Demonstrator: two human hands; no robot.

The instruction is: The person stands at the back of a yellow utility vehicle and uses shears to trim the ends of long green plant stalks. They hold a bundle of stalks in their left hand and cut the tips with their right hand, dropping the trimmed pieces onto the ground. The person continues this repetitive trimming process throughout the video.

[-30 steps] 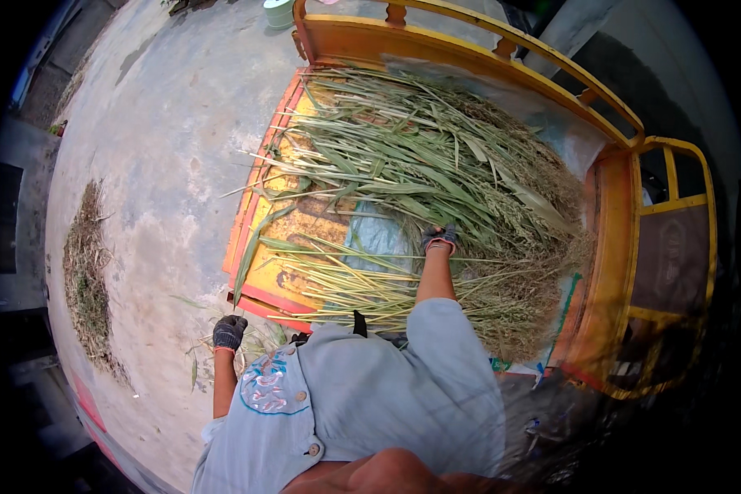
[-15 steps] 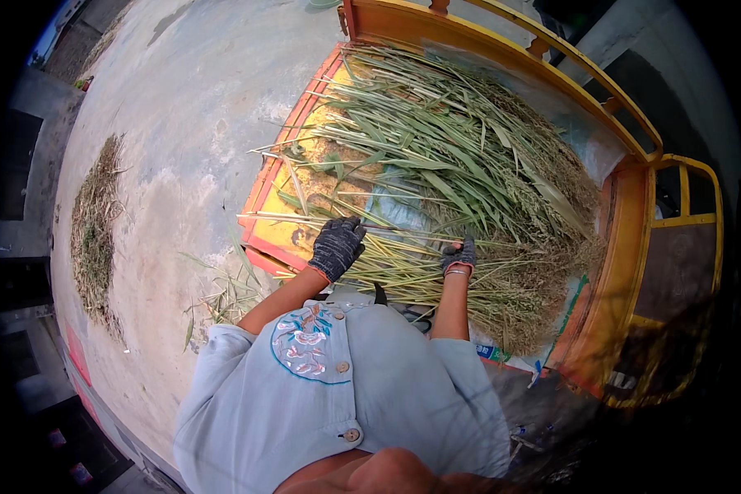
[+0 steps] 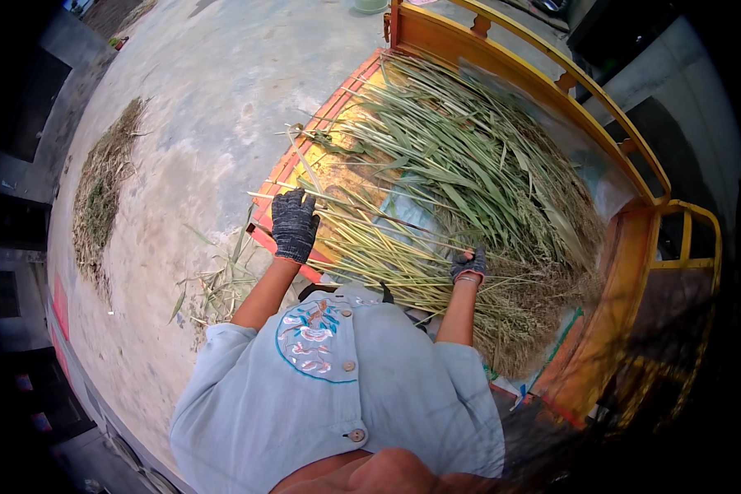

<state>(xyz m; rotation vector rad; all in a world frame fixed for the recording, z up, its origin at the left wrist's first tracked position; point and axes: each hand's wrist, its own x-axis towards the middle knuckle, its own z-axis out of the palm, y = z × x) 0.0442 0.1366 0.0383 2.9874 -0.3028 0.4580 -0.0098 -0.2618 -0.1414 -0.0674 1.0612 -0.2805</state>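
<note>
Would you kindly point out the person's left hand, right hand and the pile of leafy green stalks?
Left hand (image 3: 294,226): head view, on the gloved back of the hand.
Right hand (image 3: 469,265): head view, on its gloved middle.
Leafy green stalks (image 3: 486,160): head view, mid-pile.

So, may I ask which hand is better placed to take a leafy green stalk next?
Probably the right hand: it is nearer the leafy green stalks; the left hand is by the cart bed's edge.
</note>
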